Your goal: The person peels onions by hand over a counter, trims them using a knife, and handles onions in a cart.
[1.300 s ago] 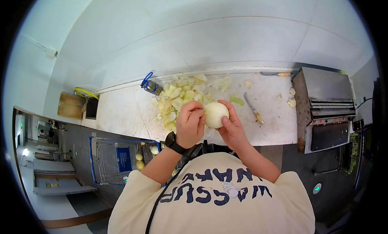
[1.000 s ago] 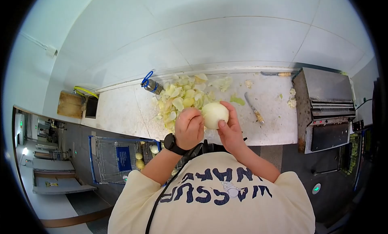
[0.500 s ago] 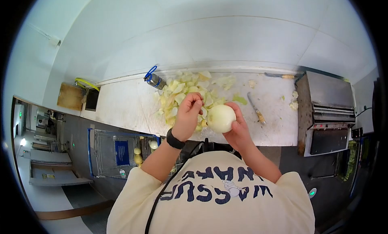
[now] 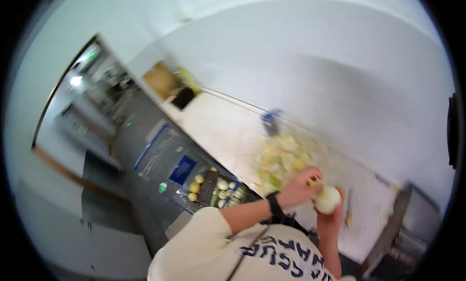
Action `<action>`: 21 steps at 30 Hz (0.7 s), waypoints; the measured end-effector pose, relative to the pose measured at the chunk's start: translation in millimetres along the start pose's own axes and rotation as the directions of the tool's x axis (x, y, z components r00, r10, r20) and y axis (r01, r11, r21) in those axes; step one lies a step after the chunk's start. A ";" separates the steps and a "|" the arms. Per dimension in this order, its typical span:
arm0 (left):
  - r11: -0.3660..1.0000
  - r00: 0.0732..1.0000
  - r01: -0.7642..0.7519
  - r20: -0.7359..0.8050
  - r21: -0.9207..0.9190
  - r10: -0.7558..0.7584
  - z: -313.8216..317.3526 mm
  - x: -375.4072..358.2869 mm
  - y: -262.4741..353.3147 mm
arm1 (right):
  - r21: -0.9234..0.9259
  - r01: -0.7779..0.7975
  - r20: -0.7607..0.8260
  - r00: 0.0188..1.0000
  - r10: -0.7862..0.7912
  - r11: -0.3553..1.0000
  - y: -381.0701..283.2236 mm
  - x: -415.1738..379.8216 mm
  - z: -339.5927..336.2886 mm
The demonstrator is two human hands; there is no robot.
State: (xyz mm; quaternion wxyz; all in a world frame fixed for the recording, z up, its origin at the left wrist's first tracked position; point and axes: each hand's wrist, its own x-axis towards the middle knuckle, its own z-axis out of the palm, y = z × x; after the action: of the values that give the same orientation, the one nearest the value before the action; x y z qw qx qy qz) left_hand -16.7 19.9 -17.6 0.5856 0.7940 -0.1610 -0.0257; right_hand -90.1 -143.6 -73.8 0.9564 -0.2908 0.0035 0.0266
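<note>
A large, pale peeled onion (image 4: 328, 200) rests in my right hand (image 4: 329, 223), whose fingers wrap round its far side. My left hand (image 4: 302, 186), with a dark band at the wrist, is closed in a pinch at the onion's upper left, on what looks like a strip of onion skin (image 4: 316, 182); motion blur softens the detail. Behind and to the left of my hands lies a heap of yellow-green onion peels (image 4: 284, 157). A knife (image 4: 348, 210) lies on the worktop to the right of the onion.
A bottle with a blue loop (image 4: 271, 123) stands behind the peels on the white worktop (image 4: 218, 130). A blue-edged cart (image 4: 182, 169) at the left carries whole onions (image 4: 194, 187). Another knife (image 4: 386, 181) lies near the metal appliance (image 4: 417, 213) at the right.
The view has swung left and tilted, so worktop and hands appear lower right and more of the cart shows. My left hand has come against the onion, which stays in my right hand.
</note>
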 end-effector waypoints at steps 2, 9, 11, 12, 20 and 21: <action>0.986 0.997 -0.020 -0.070 0.168 0.033 -11.0 19.6 -19.1 | -0.018 -0.015 0.092 0.996 0.017 1.000 -8.8 17.5 5.8; 0.704 0.969 0.246 -0.193 0.666 -0.156 -39.1 12.8 -77.0 | 0.231 -0.011 -0.196 0.979 0.058 0.973 13.0 51.4 -28.6; 0.760 0.941 0.337 -0.166 0.556 -0.296 -52.3 -1.5 -82.8 | 0.238 -0.137 -0.177 0.967 0.182 0.961 11.2 61.3 -48.4; 0.698 0.965 0.218 -0.256 0.682 -0.051 -55.6 -9.7 -94.2 | 0.239 -0.201 -0.179 0.953 0.246 0.950 9.9 64.4 -53.4; 0.477 0.906 0.405 -0.414 0.780 -0.092 -150.7 -142.7 -161.3 | 0.168 -0.257 -0.252 0.922 0.293 0.952 43.9 91.2 -100.7; 0.476 0.894 0.435 -0.431 0.765 -0.124 -165.0 -170.1 -167.9 | 0.119 -0.266 -0.250 0.925 0.288 0.957 47.9 94.8 -102.1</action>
State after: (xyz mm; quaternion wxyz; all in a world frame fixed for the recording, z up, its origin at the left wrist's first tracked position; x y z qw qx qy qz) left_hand -102.0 264.6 -148.7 0.1312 0.9846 0.0770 0.0867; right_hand 2.9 -156.0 -187.4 0.9452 -0.2485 0.1730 0.1221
